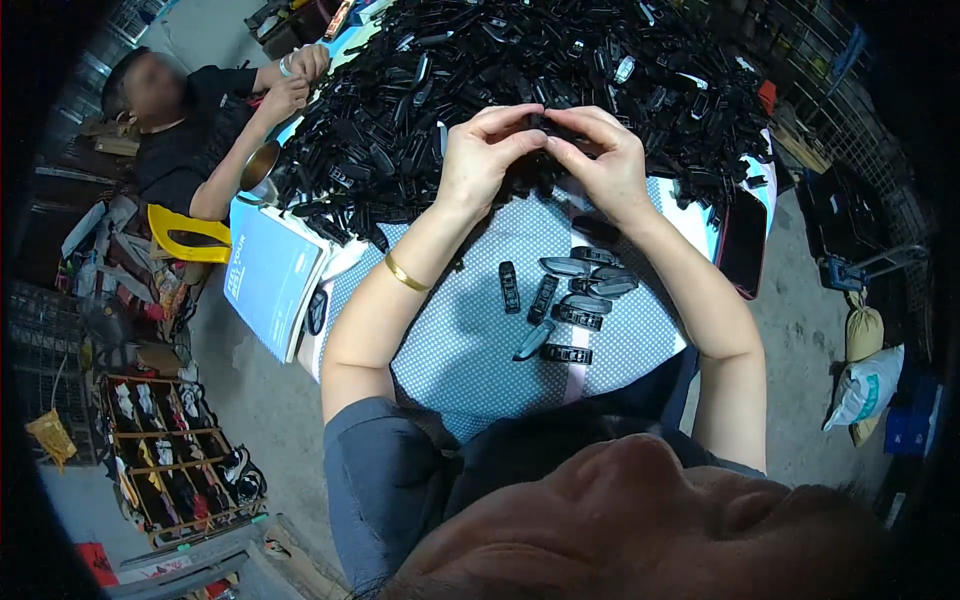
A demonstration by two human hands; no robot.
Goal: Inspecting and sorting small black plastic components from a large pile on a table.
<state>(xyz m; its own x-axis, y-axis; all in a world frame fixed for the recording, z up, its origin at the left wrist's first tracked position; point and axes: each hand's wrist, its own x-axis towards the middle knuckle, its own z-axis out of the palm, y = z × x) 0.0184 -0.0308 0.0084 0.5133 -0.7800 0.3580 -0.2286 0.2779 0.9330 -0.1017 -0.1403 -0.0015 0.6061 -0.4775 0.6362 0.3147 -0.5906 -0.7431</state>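
Note:
My left hand [483, 152] and my right hand [603, 158] meet above the table, fingertips pinching one small black plastic part [548, 126] between them. A gold bangle [405, 273] circles my left forearm. Just behind the hands lies a big heap of similar black plastic parts [520, 70]. Nearer to me, several of the same pieces [570, 300] lie in a small group on the dotted blue-white cloth [460, 340] that covers the table.
A light blue booklet [268, 275] and a metal cup [260, 168] sit at the table's left edge. Another person [190, 120] in black sits at the far left, hands at the heap. A dark phone [742, 243] lies at the right. A shoe rack [170, 450] stands on the floor.

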